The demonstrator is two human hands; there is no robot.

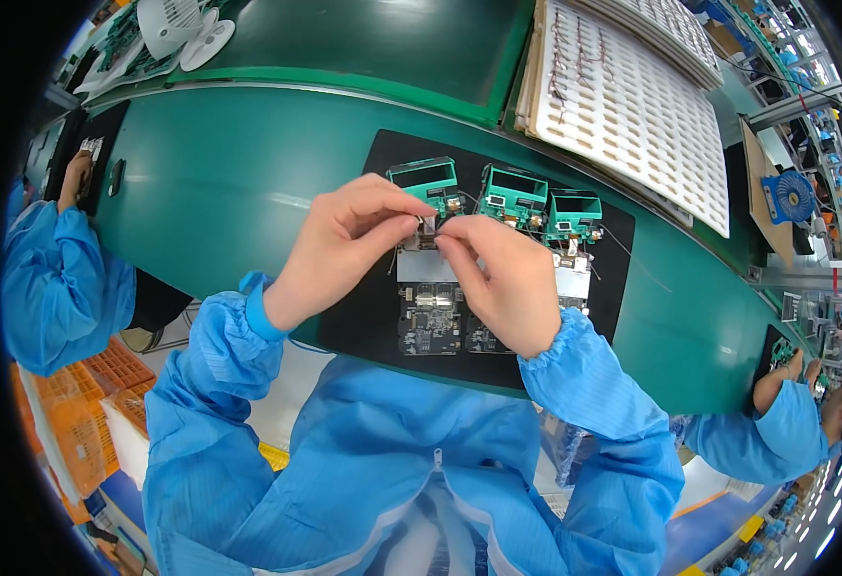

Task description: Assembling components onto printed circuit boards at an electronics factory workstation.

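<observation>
Both my hands meet over the leftmost of several dark circuit boards [429,331], close to the green housing [423,173] at its far end. The thumb and forefinger of my left hand [339,245] are pinched together beside a small pale strip [429,227]. From the other side, my right hand [509,283] pinches close to that strip, its fingertips nearly touching the left ones. What sits between the fingertips is too small to make out. A silver metal plate [421,267] covers the board's middle. My right hand partly hides the neighbouring boards.
Two more green housings [514,197] with thin wires sit on the black mat [354,322]. Beyond the green table [219,182] lean white slotted trays [632,115]. Co-workers' blue sleeves [71,288] show at both sides. A blue fan [789,198] stands at far right.
</observation>
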